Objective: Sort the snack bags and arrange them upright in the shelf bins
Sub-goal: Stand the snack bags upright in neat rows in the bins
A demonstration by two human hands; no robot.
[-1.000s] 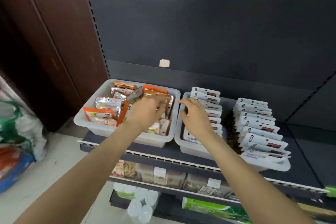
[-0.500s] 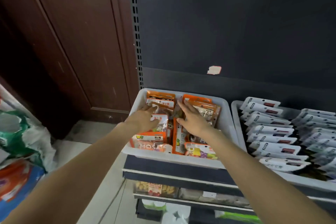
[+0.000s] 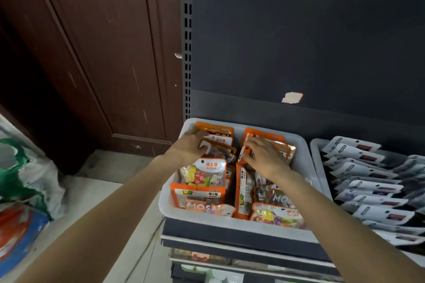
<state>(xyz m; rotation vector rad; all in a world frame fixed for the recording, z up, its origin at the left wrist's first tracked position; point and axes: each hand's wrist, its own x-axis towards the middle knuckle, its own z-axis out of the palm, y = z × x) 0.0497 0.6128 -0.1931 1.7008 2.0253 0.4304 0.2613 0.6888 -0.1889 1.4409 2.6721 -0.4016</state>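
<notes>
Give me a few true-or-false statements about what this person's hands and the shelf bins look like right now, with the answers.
1. Both hands are in the bin of orange candy bags. True: the left hand and right hand rest on bags in the left bin.
2. The bin on the right holds green bottles. False: the right bin holds rows of white pouches.
3. A bag with colourful candies and the word SUGAR stands near the left bin's front. True: the sugar bag.
4. The left hand holds a bag high above the shelf. False: it is down among the bags.
</notes>
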